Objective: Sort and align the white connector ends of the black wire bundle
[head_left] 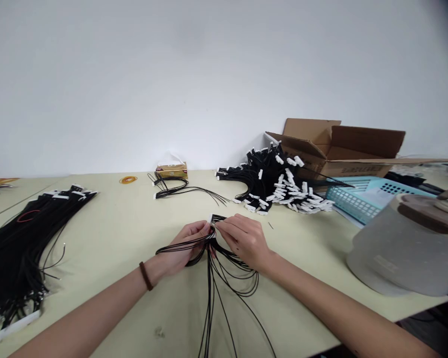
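Note:
Between my two hands, over the table, is a black wire harness (210, 278) with white connectors. My left hand (184, 244) is closed around its wires and a white connector (210, 219). From the right, my right hand (246, 238) pinches at the same connector end, its fingertips pressed to the wires there. Loose black wires loop out on both sides of the hands and hang toward the table's front edge. The exact spot where the fingertips meet is too small to make out.
A large bundle of black wires (20, 243) lies at the left. Behind are a tissue box (171, 170), rubber bands (128, 179) and a loose harness (171, 190). At right sit a harness pile (272, 181), cardboard box (343, 149), blue basket (353, 204) and translucent jug (399, 248).

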A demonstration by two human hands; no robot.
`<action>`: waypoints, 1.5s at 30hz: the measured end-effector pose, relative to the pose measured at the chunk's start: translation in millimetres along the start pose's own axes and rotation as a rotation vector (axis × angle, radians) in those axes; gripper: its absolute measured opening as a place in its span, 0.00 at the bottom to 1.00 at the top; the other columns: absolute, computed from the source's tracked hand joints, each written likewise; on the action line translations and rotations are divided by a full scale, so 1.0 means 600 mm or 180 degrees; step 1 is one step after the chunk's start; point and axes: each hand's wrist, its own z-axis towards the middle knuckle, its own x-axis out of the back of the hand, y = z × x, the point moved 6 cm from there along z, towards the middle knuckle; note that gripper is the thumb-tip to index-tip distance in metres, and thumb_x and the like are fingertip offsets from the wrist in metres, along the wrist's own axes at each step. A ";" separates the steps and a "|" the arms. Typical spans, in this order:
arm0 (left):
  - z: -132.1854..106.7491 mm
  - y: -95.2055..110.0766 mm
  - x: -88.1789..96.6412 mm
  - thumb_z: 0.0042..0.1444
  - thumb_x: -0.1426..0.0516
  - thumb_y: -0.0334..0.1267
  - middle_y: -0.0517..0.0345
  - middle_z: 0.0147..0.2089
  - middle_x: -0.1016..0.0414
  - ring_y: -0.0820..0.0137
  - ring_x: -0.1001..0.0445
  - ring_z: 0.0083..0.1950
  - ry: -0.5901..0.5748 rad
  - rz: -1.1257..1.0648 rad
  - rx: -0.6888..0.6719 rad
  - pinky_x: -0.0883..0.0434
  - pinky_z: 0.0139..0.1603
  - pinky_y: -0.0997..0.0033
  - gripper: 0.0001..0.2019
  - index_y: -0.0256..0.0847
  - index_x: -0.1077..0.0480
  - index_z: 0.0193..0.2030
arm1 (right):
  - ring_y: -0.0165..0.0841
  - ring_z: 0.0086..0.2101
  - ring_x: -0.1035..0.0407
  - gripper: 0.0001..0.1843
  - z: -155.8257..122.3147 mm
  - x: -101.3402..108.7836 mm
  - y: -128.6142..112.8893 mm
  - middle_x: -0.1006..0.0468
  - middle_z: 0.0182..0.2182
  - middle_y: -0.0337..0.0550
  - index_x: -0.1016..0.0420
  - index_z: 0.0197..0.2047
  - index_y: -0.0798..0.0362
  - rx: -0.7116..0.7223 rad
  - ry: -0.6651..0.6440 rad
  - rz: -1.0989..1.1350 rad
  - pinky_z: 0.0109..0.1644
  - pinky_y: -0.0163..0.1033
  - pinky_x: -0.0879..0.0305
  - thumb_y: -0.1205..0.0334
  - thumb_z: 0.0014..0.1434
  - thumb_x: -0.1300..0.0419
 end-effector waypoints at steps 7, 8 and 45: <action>-0.001 0.005 -0.003 0.53 0.42 0.47 0.63 0.28 0.41 0.78 0.44 0.26 -0.0006 -0.0083 0.0014 0.40 0.27 0.79 0.15 0.36 0.35 0.29 | 0.27 0.27 0.33 0.09 0.001 0.002 0.001 0.25 0.26 0.41 0.27 0.34 0.54 0.0154 -0.0083 -0.0011 0.30 0.32 0.39 0.71 0.61 0.48; -0.001 0.005 -0.003 0.53 0.42 0.47 0.63 0.28 0.41 0.79 0.45 0.26 0.0000 -0.0089 0.0003 0.41 0.26 0.79 0.15 0.36 0.35 0.29 | 0.27 0.27 0.33 0.09 0.001 0.003 0.000 0.25 0.25 0.41 0.28 0.34 0.55 0.0169 -0.0073 -0.0023 0.30 0.32 0.39 0.72 0.61 0.48; -0.002 0.007 -0.008 0.53 0.42 0.48 0.64 0.26 0.41 0.79 0.44 0.25 -0.0076 -0.0001 -0.0076 0.42 0.26 0.78 0.16 0.36 0.37 0.28 | 0.24 0.23 0.36 0.10 0.007 0.015 -0.015 0.28 0.20 0.37 0.29 0.27 0.55 0.0346 0.0107 -0.0301 0.28 0.31 0.42 0.72 0.60 0.44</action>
